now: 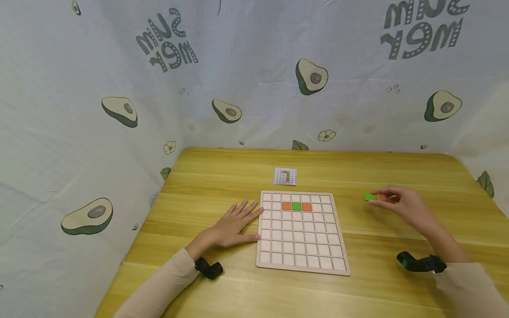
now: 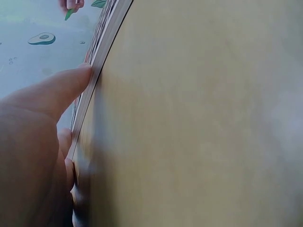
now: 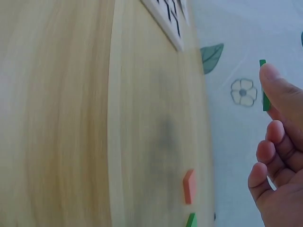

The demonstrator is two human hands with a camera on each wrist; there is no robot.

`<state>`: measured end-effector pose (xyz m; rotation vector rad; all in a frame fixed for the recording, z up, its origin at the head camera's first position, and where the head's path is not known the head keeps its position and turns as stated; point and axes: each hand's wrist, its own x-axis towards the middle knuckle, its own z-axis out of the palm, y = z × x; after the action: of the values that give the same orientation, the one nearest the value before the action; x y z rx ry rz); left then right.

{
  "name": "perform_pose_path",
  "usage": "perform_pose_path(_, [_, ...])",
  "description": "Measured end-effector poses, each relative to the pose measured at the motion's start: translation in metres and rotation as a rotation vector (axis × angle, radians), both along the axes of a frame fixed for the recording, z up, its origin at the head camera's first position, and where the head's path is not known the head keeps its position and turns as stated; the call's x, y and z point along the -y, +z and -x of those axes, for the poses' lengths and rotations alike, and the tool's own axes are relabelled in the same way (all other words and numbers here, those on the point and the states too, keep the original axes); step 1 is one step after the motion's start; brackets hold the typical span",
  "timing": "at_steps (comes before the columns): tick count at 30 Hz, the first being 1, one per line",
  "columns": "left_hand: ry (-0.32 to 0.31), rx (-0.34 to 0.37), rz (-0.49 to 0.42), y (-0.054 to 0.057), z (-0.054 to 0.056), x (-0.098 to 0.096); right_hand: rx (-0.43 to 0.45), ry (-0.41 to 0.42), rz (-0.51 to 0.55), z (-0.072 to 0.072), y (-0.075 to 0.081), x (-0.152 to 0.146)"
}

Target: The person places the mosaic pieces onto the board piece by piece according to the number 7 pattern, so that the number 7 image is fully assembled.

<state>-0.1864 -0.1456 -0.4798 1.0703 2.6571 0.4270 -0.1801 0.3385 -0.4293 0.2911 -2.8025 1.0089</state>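
My right hand [image 1: 407,207] pinches a green tile [image 1: 369,196] between thumb and fingers, above the table to the right of the board. In the right wrist view the same green tile [image 3: 266,90] shows edge-on by the thumb. My left hand [image 1: 234,226] lies with fingers spread beside the wooden grid board [image 1: 304,270], its thumb and a fingertip touching the board's left edge. In the board's second row sit an orange tile [image 1: 286,206], a green tile [image 1: 296,206] and another orange tile [image 1: 307,206], side by side.
Behind the board lies a small pattern card [image 1: 285,176]. Right wrist view: an orange tile [image 3: 189,187] and a green tile [image 3: 191,220] lie on the table, near the far edge. A printed curtain [image 1: 258,88] hangs behind the wooden table [image 1: 230,176].
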Motion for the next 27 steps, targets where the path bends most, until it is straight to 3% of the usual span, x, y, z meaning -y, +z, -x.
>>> perform_pose_path(12, [-0.003,-0.006,0.004,0.001,0.001,-0.001,-0.066,0.143,0.092,0.006,0.003,0.044])
perform_pose_path(27, [0.002,0.002,0.003,-0.002,0.001,0.000,0.006,0.213,0.128,0.004,-0.006,0.093])
